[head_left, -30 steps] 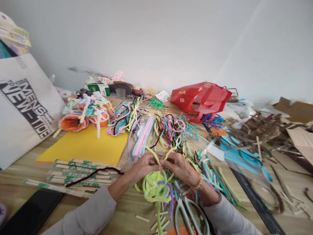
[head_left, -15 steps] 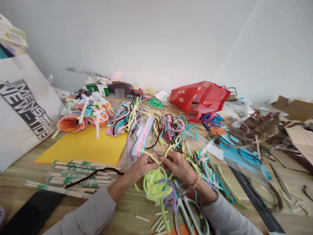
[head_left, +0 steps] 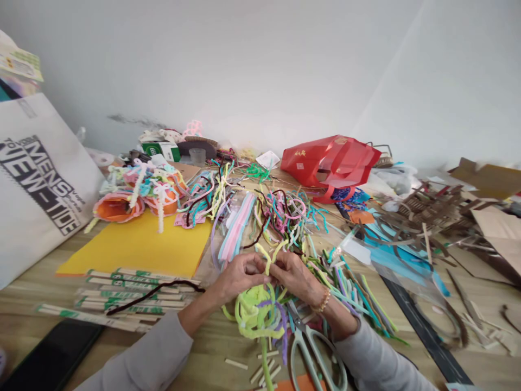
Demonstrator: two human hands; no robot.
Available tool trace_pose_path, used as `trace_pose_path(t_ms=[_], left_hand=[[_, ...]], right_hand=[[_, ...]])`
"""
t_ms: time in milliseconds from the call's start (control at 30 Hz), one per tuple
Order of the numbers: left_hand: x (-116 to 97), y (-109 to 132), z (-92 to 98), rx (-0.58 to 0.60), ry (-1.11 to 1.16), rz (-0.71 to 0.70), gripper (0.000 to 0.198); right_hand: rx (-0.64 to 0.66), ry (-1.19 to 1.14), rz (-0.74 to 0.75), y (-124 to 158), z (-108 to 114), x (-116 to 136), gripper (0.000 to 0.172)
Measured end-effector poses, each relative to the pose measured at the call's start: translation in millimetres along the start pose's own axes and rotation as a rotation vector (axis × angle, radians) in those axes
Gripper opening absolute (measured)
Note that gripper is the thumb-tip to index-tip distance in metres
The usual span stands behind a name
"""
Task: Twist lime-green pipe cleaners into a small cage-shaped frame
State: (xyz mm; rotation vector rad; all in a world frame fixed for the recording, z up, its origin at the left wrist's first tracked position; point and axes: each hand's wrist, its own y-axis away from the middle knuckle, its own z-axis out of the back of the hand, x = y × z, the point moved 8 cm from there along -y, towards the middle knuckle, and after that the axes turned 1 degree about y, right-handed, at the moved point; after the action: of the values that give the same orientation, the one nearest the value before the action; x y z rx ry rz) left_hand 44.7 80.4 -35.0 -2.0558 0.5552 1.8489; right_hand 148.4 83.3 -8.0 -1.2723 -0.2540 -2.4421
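while the left hand (head_left: pixel 239 276) and the right hand (head_left: pixel 295 277) meet just above the wooden tabletop (head_left: pixel 211 347), both are curled nearly shut, fingers bent inward and pinching together at the same spot. between them they have hold of yellow-green strands rising from a loose bundle of lime-green pipe cleaner (head_left: pixel 254 315), which hangs just below the hands, close to the person's body, with a purple pipe cleaner (head_left: pixel 281 326) twisted through it. a beaded bracelet (head_left: pixel 323 300) circles the right wrist, and grey sleeves (head_left: pixel 150 353) cover both forearms.

just beside the bundle, to the right, lie scissors with pale green handles (head_left: pixel 313 355), and short wooden sticks (head_left: pixel 262 372) are scattered below it. farther up the table sits a heap of multicoloured pipe cleaners (head_left: pixel 285 217) — pink, teal, yellow and dark brown. left of the hands, a dark brown pipe cleaner (head_left: pixel 154 293) lies across a stack of green-printed wooden sticks (head_left: pixel 130 290), below a yellow card sheet (head_left: pixel 138 244) and orange paper flowers (head_left: pixel 118 207). beyond that stand a canvas tote bag (head_left: pixel 40 184) and, toward the wall, a red bag (head_left: pixel 329 162) — brown cardboard strips (head_left: pixel 431 212) are piled on the right.
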Motion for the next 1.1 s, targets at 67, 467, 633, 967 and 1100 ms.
trace_pose_path(t_ms=[67,467,633,967,1100], left_hand=[[-1,1,0.4,-0.012,-0.031,-0.021,0.030],[-3,2,1.9,-0.021,-0.017,-0.028,0.023],[-4,4,6.0,-0.041,-0.054,0.014,0.026],[-8,6,11.9,-0.053,0.041,0.076,0.030],[1,4,8.4,0.011,0.115,0.124,0.033]], right_hand=[[0.006,-0.026,-0.016,0,-1,0,0.023],[0.044,-0.175,-0.098,-6,-8,-18,0.043],[0.025,-0.137,-0.073,-6,-5,-16,0.042],[0.030,0.216,0.187,6,6,24,0.031],[0.087,0.241,0.275,10,8,37,0.020]])
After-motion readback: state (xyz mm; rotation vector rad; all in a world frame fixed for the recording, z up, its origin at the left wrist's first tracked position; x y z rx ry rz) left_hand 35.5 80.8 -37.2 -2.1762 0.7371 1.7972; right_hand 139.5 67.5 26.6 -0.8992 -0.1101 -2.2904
